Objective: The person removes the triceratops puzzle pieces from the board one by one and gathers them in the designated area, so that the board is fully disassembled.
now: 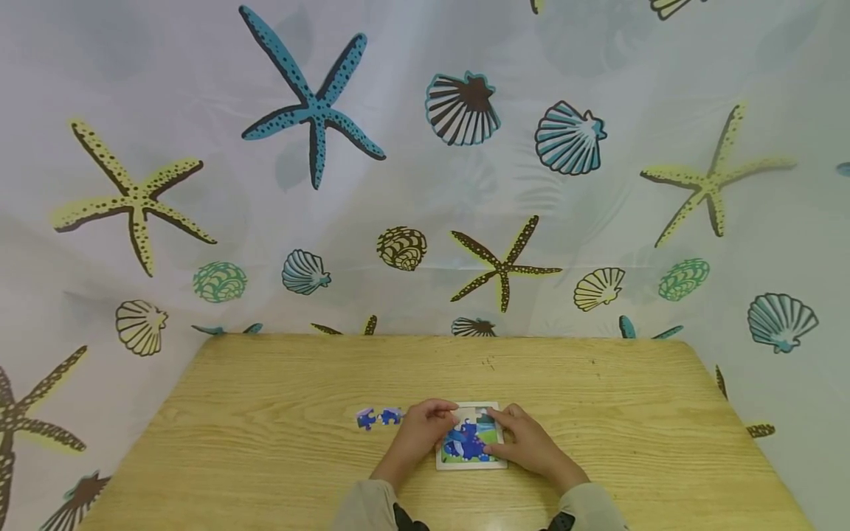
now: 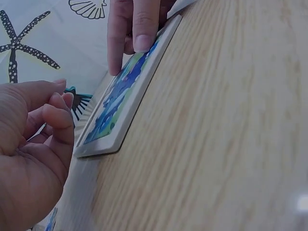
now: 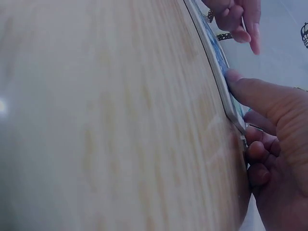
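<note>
A square jigsaw puzzle [image 1: 468, 446] in a white frame lies on the table, its picture a blue figure over green. My right hand [image 1: 527, 441] holds its right side. The right thumb [image 3: 245, 89] presses on the picture, the index fingertip touches a piece near the top right corner, and the other fingers curl beside the frame. At the upper left corner my left hand [image 1: 425, 428] hovers with loosely bent fingers, thumb [image 2: 43, 91] and index close together, with nothing showing between them. Bare backing shows in the puzzle's upper part.
Two loose blue and purple puzzle pieces, a left one [image 1: 366, 419] and a right one [image 1: 390, 417], lie left of the left hand. Beneath everything is a wooden table [image 1: 279, 457]. A cloth [image 1: 412, 184] printed with starfish and shells hangs behind it and at both sides.
</note>
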`<state>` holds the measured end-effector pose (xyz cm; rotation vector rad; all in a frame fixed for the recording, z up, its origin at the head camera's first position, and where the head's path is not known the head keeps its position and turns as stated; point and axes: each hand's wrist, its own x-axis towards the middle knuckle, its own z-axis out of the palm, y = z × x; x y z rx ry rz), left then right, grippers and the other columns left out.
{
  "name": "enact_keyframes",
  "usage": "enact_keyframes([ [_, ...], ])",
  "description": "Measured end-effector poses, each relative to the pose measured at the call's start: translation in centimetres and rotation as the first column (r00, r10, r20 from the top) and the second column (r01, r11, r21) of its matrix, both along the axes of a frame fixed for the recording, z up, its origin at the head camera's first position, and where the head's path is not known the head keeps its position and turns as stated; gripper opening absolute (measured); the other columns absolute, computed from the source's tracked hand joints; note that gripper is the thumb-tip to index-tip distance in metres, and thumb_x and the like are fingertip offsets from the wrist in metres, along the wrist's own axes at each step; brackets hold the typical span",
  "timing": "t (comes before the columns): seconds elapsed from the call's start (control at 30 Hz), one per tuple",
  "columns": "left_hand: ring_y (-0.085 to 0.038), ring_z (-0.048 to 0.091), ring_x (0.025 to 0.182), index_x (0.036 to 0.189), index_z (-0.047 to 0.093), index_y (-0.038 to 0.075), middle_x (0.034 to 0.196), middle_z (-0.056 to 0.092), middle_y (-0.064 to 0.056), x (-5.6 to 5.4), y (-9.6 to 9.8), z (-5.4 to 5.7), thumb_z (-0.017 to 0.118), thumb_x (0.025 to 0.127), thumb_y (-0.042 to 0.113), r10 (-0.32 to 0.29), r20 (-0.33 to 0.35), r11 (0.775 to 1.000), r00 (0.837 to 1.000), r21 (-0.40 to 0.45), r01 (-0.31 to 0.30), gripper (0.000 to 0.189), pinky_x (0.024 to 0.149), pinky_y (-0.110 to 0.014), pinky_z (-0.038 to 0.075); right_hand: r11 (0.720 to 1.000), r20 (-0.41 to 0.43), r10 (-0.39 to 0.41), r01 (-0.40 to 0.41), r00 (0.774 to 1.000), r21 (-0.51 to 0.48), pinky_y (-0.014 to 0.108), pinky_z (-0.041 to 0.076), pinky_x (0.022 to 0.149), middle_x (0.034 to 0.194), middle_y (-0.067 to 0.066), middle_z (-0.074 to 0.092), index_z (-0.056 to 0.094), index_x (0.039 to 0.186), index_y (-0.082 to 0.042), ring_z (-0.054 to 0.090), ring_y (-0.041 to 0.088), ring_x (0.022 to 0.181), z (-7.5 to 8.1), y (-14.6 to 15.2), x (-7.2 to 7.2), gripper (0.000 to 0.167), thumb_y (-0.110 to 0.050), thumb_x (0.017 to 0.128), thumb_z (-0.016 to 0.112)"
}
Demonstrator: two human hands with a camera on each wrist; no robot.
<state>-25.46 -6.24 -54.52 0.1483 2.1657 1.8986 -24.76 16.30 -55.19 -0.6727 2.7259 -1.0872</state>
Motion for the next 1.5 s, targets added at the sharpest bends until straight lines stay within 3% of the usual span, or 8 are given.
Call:
enact_keyframes([
  [0.23,-0.014,0.06,0.074,0.113,0.062,-0.003,0.086,0.062,-0.005,-0.4,1.8,-0.1,0.058,0.089,0.007,-0.054,-0.014,0.999,0.998,-0.001,0.054,0.027,0.066,-0.028,0.053,1.0,-0.017,0.018,-0.018,1.0,0.014,0.026,0.035,0.069,0.093,-0.004,0.045,0.048,0.136,-0.002,0.039,0.011,0.076,-0.1,0.2,0.0,0.067,-0.037,0.084,0.07],
  [0.37,-0.014,0.061,0.071,0.111,0.063,-0.002,0.084,0.063,-0.005,-0.5,2.5,-0.3,0.058,0.088,0.005,-0.053,-0.008,0.998,0.999,-0.016,0.053,0.025,0.065,-0.028,0.053,1.0,-0.016,0.014,-0.014,1.0,0.016,0.026,0.033,0.067,0.091,-0.003,0.044,0.047,0.137,-0.001,0.037,0.01,0.074,-0.2,0.3,-0.1,0.068,-0.037,0.084,0.07],
  [0.7,-0.01,0.053,0.057,0.105,0.065,-0.002,0.074,0.059,-0.002,-0.6,3.6,-0.7,0.065,0.087,0.008,0.031,-0.075,0.992,0.997,-0.124,-0.04,0.021,0.055,-0.026,0.047,1.0,-0.028,-0.002,0.002,1.0,0.013,0.025,0.03,0.062,0.086,-0.003,0.04,0.046,0.137,0.001,0.033,0.009,0.068,-0.1,0.0,0.3,0.069,-0.036,0.085,0.07],
  [0.97,-0.011,0.044,0.058,0.096,0.068,-0.002,0.066,0.049,0.002,-0.8,4.6,-0.9,0.073,0.079,0.007,0.041,-0.211,0.946,0.977,-0.305,-0.106,0.019,0.055,-0.023,0.038,0.999,-0.054,-0.022,0.024,0.998,0.038,0.025,0.032,0.065,0.087,-0.004,0.04,0.044,0.137,0.003,0.035,0.009,0.07,-0.5,0.1,0.2,0.073,-0.039,0.084,0.07],
  [1.23,-0.011,0.044,0.059,0.102,0.068,-0.003,0.068,0.049,0.002,-0.8,4.6,-1.0,0.074,0.078,0.005,0.049,-0.165,0.938,0.985,-0.331,-0.102,0.026,0.057,-0.023,0.039,0.999,-0.055,-0.012,0.015,0.998,0.046,0.026,0.033,0.067,0.089,-0.004,0.042,0.041,0.139,0.004,0.036,0.009,0.072,-0.6,0.1,0.2,0.076,-0.041,0.084,0.069],
  [1.5,-0.011,0.044,0.061,0.105,0.067,-0.005,0.072,0.05,0.001,-0.6,4.5,-0.6,0.074,0.077,0.004,0.044,-0.129,0.955,0.991,-0.286,-0.08,0.03,0.057,-0.022,0.039,0.999,-0.056,-0.012,0.015,0.998,0.05,0.026,0.034,0.067,0.09,-0.003,0.043,0.04,0.139,0.004,0.037,0.009,0.073,-0.4,0.0,0.3,0.077,-0.041,0.084,0.069],
])
